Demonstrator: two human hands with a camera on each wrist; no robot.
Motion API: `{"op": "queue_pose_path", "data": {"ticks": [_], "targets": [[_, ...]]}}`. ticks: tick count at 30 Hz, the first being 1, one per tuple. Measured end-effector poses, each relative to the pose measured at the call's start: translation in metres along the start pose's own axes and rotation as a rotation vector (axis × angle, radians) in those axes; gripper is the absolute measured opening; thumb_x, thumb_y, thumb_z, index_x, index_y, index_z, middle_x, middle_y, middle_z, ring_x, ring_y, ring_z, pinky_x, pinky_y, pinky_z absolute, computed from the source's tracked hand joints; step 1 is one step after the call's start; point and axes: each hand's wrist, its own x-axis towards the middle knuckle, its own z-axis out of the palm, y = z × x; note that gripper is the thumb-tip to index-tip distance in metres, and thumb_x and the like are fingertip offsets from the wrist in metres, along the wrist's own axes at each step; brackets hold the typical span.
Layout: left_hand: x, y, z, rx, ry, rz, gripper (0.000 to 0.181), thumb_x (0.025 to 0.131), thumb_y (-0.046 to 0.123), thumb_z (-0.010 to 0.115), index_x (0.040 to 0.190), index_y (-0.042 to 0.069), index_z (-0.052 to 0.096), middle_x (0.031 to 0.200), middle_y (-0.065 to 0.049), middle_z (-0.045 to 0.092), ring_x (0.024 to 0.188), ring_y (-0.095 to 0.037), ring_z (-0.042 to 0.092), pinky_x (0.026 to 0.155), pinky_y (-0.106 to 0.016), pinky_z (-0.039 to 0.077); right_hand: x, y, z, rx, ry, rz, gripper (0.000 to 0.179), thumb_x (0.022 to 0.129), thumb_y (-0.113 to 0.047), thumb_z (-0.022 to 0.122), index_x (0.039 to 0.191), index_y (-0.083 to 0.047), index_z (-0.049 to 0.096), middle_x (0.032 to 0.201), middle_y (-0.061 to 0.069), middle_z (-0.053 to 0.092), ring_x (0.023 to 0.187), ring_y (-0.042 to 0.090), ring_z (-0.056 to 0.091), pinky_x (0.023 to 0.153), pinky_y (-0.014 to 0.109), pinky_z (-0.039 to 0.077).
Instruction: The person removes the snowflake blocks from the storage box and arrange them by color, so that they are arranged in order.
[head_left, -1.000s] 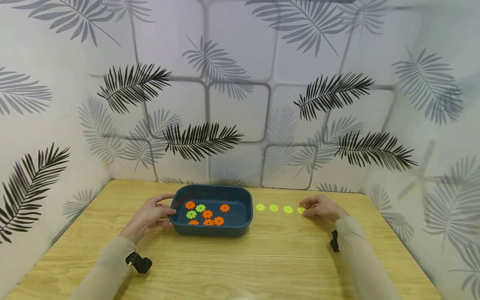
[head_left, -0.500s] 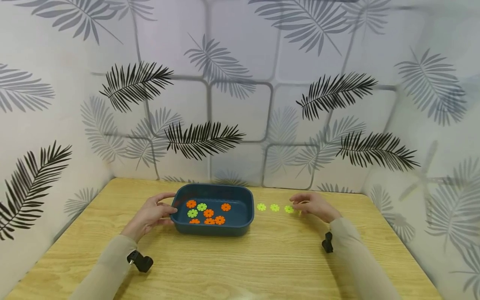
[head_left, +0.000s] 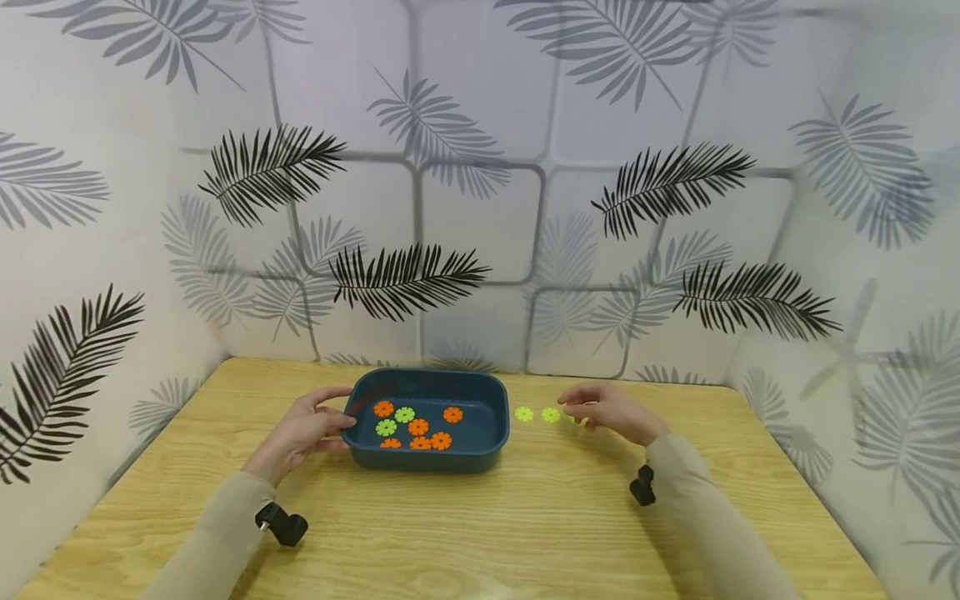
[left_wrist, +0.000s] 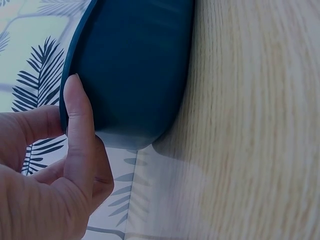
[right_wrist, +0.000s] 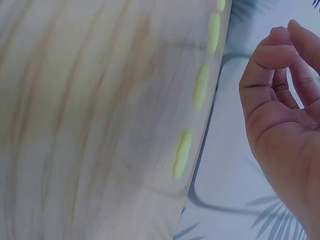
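My left hand grips the left end of a dark blue rectangular bin. In the left wrist view the thumb and fingers pinch its rim. Inside the bin lie several orange notched discs and two green notched discs. My right hand hovers over a row of yellow-green notched discs right of the bin and hides part of the row. In the right wrist view its fingers are loosely bent, with nothing seen between them, and several yellow-green discs lie apart from it on the table.
The light wooden table meets a leaf-patterned wall just behind the bin and the row of discs. More patterned wall stands at the left and right sides. Each forearm wears a small black camera.
My right hand has moved left along the row toward the bin, covering discs that showed before. The left hand and the bin have stayed in place.
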Motion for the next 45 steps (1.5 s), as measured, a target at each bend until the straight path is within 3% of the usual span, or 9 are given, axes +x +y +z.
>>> {"op": "queue_pose_path", "data": {"ticks": [6, 15, 22, 31, 38, 41, 45], "targets": [[0.0, 0.001, 0.001, -0.009, 0.016, -0.004, 0.065, 0.093, 0.003, 0.062, 0.151, 0.008, 0.033, 0.113, -0.02, 0.061, 0.088, -0.025, 0.07, 0.071, -0.035, 0.062, 0.007, -0.018, 0.022, 0.083, -0.061, -0.042, 0.039, 0.096, -0.018, 0.064, 0.125, 0.008, 0.058, 0.101, 0.022, 0.061, 0.077, 0.022, 0.054, 0.061, 0.027, 0.047], [0.001, 0.001, 0.0, -0.019, 0.007, 0.0, 0.067, 0.094, 0.004, 0.063, 0.152, 0.007, 0.031, 0.11, -0.018, 0.062, 0.085, -0.023, 0.07, 0.069, -0.035, 0.062, 0.014, -0.047, 0.056, 0.207, -0.054, -0.085, 0.037, 0.097, -0.018, 0.063, 0.126, 0.005, 0.059, 0.083, 0.006, 0.056, 0.066, 0.013, 0.047, 0.055, 0.024, 0.037], [0.002, 0.001, -0.001, -0.012, 0.011, 0.007, 0.067, 0.094, 0.005, 0.063, 0.153, 0.008, 0.031, 0.109, -0.015, 0.061, 0.085, -0.022, 0.07, 0.07, -0.035, 0.062, 0.019, -0.069, 0.076, 0.292, -0.061, -0.116, 0.031, 0.095, -0.019, 0.066, 0.121, -0.001, 0.063, 0.096, 0.013, 0.062, 0.068, 0.015, 0.047, 0.053, 0.025, 0.034], [0.002, -0.002, 0.0, -0.017, 0.002, -0.003, 0.066, 0.093, 0.005, 0.064, 0.151, 0.008, 0.033, 0.112, -0.019, 0.061, 0.086, -0.024, 0.07, 0.07, -0.035, 0.062, 0.03, -0.082, 0.099, 0.212, -0.082, -0.12, 0.025, 0.096, -0.02, 0.065, 0.117, -0.008, 0.067, 0.084, 0.009, 0.061, 0.067, 0.017, 0.05, 0.052, 0.027, 0.038], [0.0, -0.002, 0.001, -0.013, -0.01, 0.008, 0.068, 0.093, 0.006, 0.064, 0.152, 0.008, 0.031, 0.115, -0.02, 0.06, 0.088, -0.025, 0.071, 0.069, -0.034, 0.062, 0.043, -0.096, 0.119, 0.177, -0.113, -0.156, 0.027, 0.097, -0.021, 0.063, 0.117, -0.004, 0.067, 0.083, 0.002, 0.062, 0.058, 0.015, 0.043, 0.051, 0.028, 0.035], [0.0, -0.001, 0.002, -0.004, 0.0, 0.007, 0.067, 0.094, 0.006, 0.063, 0.152, 0.008, 0.031, 0.116, -0.021, 0.06, 0.089, -0.024, 0.071, 0.07, -0.034, 0.062, 0.051, -0.102, 0.129, 0.161, -0.139, -0.165, 0.023, 0.096, -0.019, 0.064, 0.114, -0.007, 0.069, 0.087, 0.005, 0.065, 0.064, 0.021, 0.048, 0.053, 0.031, 0.039], [0.0, 0.0, 0.002, -0.005, 0.01, 0.002, 0.066, 0.094, 0.005, 0.063, 0.152, 0.009, 0.031, 0.117, -0.021, 0.06, 0.088, -0.024, 0.07, 0.07, -0.034, 0.062, 0.06, -0.109, 0.141, 0.13, -0.17, -0.161, 0.021, 0.096, -0.019, 0.065, 0.115, -0.012, 0.07, 0.107, 0.013, 0.068, 0.086, 0.039, 0.057, 0.06, 0.035, 0.047]]}}
